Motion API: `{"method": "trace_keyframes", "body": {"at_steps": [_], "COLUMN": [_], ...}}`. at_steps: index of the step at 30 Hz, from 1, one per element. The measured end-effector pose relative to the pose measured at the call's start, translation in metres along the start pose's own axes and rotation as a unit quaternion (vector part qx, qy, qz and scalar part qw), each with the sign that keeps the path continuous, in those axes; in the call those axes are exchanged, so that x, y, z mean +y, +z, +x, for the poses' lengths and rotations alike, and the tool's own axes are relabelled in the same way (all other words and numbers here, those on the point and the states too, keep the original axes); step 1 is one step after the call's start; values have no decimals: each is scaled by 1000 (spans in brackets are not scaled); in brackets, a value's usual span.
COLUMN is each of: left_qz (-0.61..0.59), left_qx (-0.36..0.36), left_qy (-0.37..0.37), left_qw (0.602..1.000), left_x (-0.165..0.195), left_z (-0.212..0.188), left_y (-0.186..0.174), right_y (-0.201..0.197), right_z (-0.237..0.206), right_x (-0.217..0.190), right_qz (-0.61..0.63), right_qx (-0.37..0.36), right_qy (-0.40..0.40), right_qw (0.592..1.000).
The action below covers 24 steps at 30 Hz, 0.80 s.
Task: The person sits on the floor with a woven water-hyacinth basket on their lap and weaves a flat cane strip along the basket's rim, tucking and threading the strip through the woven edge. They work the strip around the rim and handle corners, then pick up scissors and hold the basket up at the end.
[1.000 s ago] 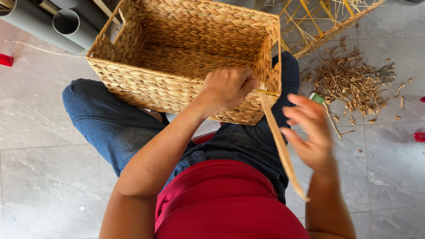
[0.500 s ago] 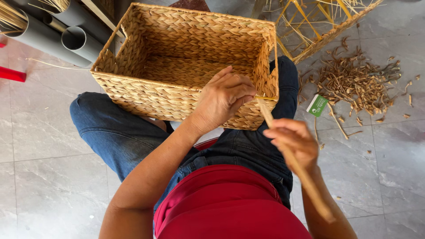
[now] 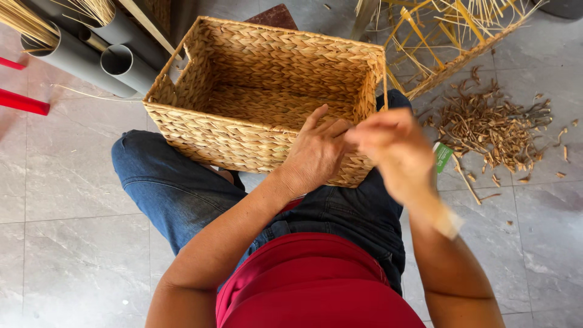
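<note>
A rectangular woven basket of pale straw rests on my lap, against my blue-jeaned knees, open side up. My left hand grips its near right corner, palm on the front wall and fingers reaching up to the rim. My right hand is blurred by motion right beside the left fingers at that corner. It is closed on a flat pale weaving strand, whose loose end trails down along my right wrist. The basket is empty inside.
Grey plastic pipes with straw bundles lie at the upper left, beside red bars. A heap of cut brown scraps covers the floor tiles at right. A frame of yellow strands stands behind the basket. A green tag lies by my knee.
My right hand has moved up and left with the strand, from beside my knee to the basket's near right corner. The left hand has kept its grip there.
</note>
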<state>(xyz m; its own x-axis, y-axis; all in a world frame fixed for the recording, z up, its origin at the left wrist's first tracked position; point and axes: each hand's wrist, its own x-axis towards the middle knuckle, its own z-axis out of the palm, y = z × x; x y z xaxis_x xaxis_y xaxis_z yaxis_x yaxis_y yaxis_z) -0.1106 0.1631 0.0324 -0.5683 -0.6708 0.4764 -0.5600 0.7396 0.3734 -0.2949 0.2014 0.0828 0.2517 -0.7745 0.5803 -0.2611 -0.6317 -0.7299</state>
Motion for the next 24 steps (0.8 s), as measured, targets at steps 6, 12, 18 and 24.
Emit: {"method": "trace_keyframes", "body": {"at_steps": [6,12,18,24], "left_qz": [-95,-103,-74,-76], "left_qx": [45,15,-8,-11], "left_qy": [-91,-144,-152,-171], "left_qw": [990,984,986,982], "left_x": [9,14,14,17], "left_z": [5,12,16,16], "left_y": [3,-3,-5,-3], "right_y": [-16,-45,-58,-51], "right_z": [58,68,58,38], "right_x": [35,57,70,69], "right_qz": [135,-108,-327,109], "right_qx": [114,-65,40,7], "right_qy": [126,-19,-74,235], "right_qw": [976,992,941,966]}}
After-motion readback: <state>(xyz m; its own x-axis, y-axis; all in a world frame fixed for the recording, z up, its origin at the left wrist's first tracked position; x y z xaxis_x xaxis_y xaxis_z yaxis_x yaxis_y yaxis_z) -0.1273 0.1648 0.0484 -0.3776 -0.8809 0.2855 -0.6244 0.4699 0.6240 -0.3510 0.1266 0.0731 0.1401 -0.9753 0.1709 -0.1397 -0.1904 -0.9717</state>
